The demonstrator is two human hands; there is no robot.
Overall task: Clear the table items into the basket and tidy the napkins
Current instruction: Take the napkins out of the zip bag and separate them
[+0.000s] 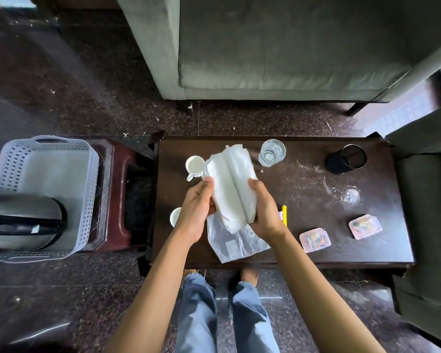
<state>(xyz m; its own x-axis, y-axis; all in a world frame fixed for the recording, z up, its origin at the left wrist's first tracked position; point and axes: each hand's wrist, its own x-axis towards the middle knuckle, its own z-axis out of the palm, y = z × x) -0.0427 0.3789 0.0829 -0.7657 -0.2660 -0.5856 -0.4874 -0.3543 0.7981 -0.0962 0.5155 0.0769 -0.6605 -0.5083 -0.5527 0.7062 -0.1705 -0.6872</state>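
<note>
Both hands hold a thick stack of white napkins (pixel 231 184) above the dark wooden table (pixel 303 245). My left hand (pixel 197 212) grips its left side and my right hand (pixel 264 210) its right side. Under the stack lies a clear plastic wrapper (pixel 236 242). A white cup (pixel 194 166) stands just left of the napkins, and a second white cup (pixel 175 216) is partly hidden behind my left wrist. The pale perforated basket (pixel 46 174) sits on a red stool (pixel 117 189) left of the table, with a grey kettle (pixel 23 220) inside it.
On the table also stand a water glass (pixel 272 152), a black cylindrical holder (pixel 346 159), a tipped clear glass (pixel 344 192), two pink plastic boxes (pixel 315 239) (pixel 365 226) and a yellow item (pixel 284 215). A grey sofa (pixel 290 47) is behind, an armchair (pixel 428 200) right.
</note>
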